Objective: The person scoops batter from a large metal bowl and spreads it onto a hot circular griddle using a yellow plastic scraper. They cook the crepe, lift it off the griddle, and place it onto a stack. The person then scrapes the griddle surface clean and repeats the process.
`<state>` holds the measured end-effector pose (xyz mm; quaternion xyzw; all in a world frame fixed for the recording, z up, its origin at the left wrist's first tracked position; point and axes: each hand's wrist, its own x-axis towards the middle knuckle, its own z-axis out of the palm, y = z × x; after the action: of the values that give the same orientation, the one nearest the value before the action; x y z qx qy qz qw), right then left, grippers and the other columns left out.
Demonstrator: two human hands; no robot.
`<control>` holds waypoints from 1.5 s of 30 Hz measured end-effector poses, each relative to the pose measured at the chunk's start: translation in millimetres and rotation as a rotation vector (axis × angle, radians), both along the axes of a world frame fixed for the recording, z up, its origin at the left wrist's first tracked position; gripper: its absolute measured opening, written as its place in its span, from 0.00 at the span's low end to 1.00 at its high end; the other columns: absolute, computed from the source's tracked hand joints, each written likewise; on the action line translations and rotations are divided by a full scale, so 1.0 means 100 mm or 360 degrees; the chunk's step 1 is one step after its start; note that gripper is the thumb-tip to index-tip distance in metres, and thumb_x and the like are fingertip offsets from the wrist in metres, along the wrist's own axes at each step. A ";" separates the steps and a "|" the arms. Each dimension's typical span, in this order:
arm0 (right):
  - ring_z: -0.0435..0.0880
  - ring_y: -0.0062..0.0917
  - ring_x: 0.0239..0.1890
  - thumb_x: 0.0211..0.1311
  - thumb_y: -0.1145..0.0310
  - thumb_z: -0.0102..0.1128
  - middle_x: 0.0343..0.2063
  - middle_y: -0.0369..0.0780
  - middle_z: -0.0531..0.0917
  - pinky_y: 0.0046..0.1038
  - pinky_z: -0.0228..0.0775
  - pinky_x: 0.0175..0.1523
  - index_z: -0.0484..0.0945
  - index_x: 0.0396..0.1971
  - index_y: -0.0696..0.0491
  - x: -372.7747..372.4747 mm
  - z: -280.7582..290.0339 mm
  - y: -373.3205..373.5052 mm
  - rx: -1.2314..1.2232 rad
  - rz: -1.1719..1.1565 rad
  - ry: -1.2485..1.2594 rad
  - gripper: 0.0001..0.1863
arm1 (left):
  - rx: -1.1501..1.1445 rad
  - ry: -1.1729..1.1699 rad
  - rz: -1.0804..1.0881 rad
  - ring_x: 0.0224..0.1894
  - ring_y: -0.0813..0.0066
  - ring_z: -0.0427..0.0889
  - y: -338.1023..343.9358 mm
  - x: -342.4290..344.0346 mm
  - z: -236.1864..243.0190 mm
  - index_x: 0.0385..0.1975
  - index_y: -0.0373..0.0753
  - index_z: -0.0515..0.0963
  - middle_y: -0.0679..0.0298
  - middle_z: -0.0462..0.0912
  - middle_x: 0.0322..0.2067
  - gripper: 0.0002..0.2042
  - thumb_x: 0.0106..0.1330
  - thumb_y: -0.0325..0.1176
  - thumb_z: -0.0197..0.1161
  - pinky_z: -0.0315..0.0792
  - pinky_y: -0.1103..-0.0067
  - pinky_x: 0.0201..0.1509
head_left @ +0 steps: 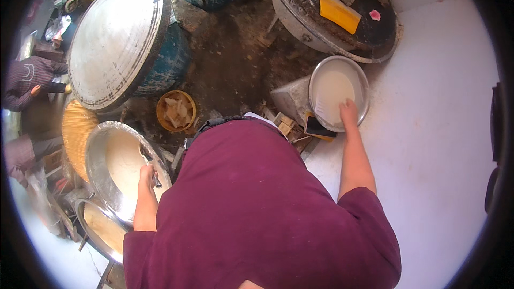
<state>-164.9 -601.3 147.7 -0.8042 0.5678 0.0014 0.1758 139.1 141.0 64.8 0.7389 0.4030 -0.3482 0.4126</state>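
Note:
My left hand (pixel 148 175) is closed round the handle of a metal ladle (pixel 143 153), over the near right side of a large metal basin (pixel 96 135). Pale, creamy batter (pixel 122 161) lies in that basin. On the right, my right hand (pixel 348 111) reaches over the near rim of a smaller metal basin (pixel 366 88) holding milky white liquid (pixel 333 86). Its fingers look drawn together just above or at the liquid; whether they hold something is hidden.
A phone (pixel 319 127) lies beside the smaller basin. Ahead stand a lidded blue drum (pixel 170 59) and a round stove (pixel 300 35) with a yellow block (pixel 339 12). A yellow tub (pixel 176 111) holds scraps. Another person (pixel 32 80) is at far left; a white wall (pixel 433 128) borders the right.

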 end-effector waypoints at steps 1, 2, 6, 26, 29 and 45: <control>0.70 0.42 0.53 0.52 0.58 0.53 0.49 0.51 0.74 0.35 0.60 0.57 0.70 0.51 0.58 -0.06 -0.04 -0.21 -0.0089 0.0088 0.0000 0.27 | 0.0004 -0.0031 0.0015 0.11 0.76 0.63 0.02 -0.08 0.02 0.24 0.36 0.66 0.65 0.65 0.15 0.03 0.58 0.26 0.45 0.60 0.78 0.12; 0.67 0.43 0.56 0.54 0.57 0.53 0.52 0.51 0.71 0.37 0.57 0.60 0.68 0.52 0.57 -0.15 -0.09 -0.43 -0.0047 0.0053 0.0085 0.28 | 0.0013 -0.0072 0.0054 0.11 0.76 0.62 0.04 -0.17 0.09 0.24 0.36 0.66 0.65 0.64 0.14 0.03 0.57 0.26 0.45 0.59 0.78 0.11; 0.63 0.37 0.60 0.56 0.54 0.53 0.56 0.48 0.66 0.36 0.51 0.64 0.63 0.57 0.55 -0.25 -0.40 -1.04 -0.0016 0.0022 0.0453 0.31 | 0.0128 -0.0114 -0.0087 0.21 0.70 0.72 -0.05 -0.59 0.69 0.30 0.36 0.73 0.61 0.73 0.22 0.10 0.56 0.36 0.51 0.67 0.70 0.24; 0.69 0.44 0.51 0.55 0.67 0.47 0.49 0.52 0.72 0.38 0.59 0.56 0.67 0.50 0.61 0.09 -0.43 -1.09 -0.0112 0.0289 0.0313 0.23 | 0.0462 -0.0391 0.0621 0.15 0.68 0.71 -0.59 -1.20 1.00 0.34 0.33 0.74 0.58 0.72 0.17 0.12 0.53 0.25 0.44 0.64 0.70 0.17; 0.70 0.45 0.50 0.55 0.69 0.46 0.48 0.53 0.73 0.38 0.60 0.55 0.68 0.49 0.62 -0.03 -0.33 -1.03 -0.0118 0.0359 0.0241 0.22 | 0.0386 -0.0521 0.0658 0.16 0.66 0.72 -0.46 -1.18 0.90 0.34 0.34 0.74 0.57 0.73 0.18 0.11 0.53 0.26 0.45 0.66 0.69 0.18; 0.77 0.41 0.42 0.61 0.62 0.42 0.41 0.49 0.77 0.38 0.68 0.45 0.69 0.46 0.61 0.08 1.11 -0.29 -0.0341 0.0377 0.0181 0.20 | 0.0349 -0.0412 0.1133 0.22 0.52 0.79 0.61 -0.73 0.59 0.44 0.37 0.69 0.51 0.77 0.31 0.14 0.61 0.32 0.41 0.72 0.62 0.11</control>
<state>-157.1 -630.7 259.0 -0.8783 0.4749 0.0070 0.0554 65.8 201.9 123.9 0.6305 0.6135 -0.0420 0.4736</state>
